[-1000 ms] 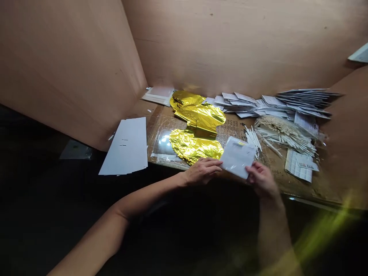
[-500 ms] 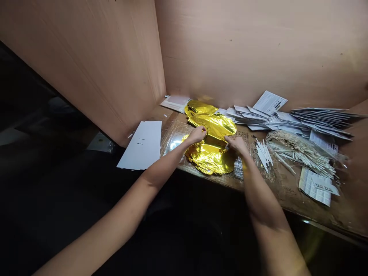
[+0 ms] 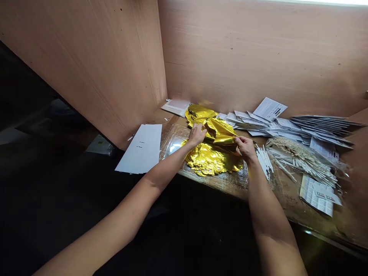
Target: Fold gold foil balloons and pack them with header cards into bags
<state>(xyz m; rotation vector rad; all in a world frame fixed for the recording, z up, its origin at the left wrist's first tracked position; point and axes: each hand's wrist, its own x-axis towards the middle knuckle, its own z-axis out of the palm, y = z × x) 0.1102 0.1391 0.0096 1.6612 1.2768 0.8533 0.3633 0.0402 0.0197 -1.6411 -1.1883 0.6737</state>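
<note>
Several gold foil balloons lie flat on the table. My left hand pinches the upper balloon at its left side, and my right hand grips its lower right edge. That balloon is lifted and creased between my hands. Under it spreads a crumpled balloon with a scalloped edge, while another gold foil piece lies at the back. The foil between my hands hides part of the lower balloon.
Plywood walls rise behind and left of the wooden table. Clear plastic film lies under the foil. Nearby are white card sheets, stacked printed leaflets, white sticks in a clear bag, and a printed sheet.
My hands have let go of the white packet and moved onto the gold foil. Between the last two views, they have spread apart and lifted and creased the upper balloon.
</note>
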